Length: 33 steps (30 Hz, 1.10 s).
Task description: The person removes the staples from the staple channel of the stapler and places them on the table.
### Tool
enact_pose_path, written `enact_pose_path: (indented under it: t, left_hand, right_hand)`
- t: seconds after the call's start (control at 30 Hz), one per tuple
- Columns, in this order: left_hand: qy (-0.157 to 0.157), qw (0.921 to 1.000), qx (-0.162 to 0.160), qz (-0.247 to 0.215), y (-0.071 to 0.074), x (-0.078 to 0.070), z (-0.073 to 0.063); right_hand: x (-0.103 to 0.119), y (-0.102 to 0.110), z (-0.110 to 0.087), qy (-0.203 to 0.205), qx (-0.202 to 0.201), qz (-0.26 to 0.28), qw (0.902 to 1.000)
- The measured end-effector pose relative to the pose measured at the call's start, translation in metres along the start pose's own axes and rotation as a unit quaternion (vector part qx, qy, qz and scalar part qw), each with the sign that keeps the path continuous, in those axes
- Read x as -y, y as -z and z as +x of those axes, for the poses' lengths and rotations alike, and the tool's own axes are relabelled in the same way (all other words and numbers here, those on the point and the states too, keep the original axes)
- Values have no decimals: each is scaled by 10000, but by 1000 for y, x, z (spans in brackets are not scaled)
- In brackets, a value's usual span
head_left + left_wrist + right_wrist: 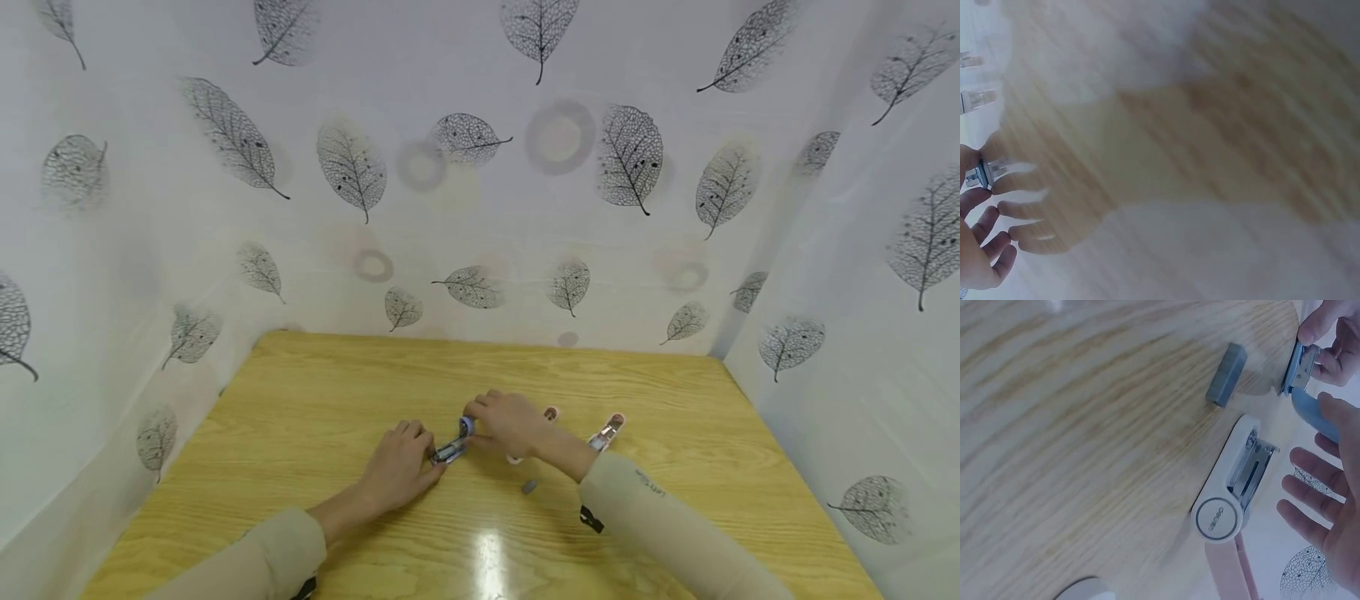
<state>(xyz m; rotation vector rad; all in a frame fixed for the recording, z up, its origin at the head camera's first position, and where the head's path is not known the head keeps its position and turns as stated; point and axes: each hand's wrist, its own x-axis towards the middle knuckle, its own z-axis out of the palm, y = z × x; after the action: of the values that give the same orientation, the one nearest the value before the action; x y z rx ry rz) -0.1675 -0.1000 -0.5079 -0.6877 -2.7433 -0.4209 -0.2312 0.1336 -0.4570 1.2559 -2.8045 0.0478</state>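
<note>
A small blue stapler (452,450) lies opened out between my two hands, its metal magazine exposed. My left hand (400,467) pinches its base end between thumb and fingers. With thumb and index finger, my right hand (517,423) grips the raised blue top cover (1314,414); its other fingers are spread apart in the right wrist view. On the table near the right hand lies a grey strip of staples (1227,374). The left wrist view shows the left hand (985,250) at its left edge, fingertips at the stapler.
Beside the right hand lies an opened white-and-pink stapler (1219,515), partly hidden by that hand in the head view. Another opened stapler (609,429) lies farther right, partly behind the right sleeve (660,517). Leaf-patterned curtain (480,233) encloses the wooden table (360,375).
</note>
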Motion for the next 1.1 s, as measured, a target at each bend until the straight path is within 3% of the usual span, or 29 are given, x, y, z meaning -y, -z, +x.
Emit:
enact_pose_path:
  t: [0.37, 0.63, 1.1]
  left_hand:
    - [117, 9999, 16, -76, -3, 0, 0]
    - [312, 9991, 55, -298, -3, -1, 1]
    - [419, 9986, 147, -272, -2, -3, 3]
  right_hand:
    - [-15, 1, 1, -34, 175, -865, 9961]
    - [-23, -7, 0, -104, 117, -713, 9973]
    - [-26, -13, -4, -3, 116, -1032, 9946]
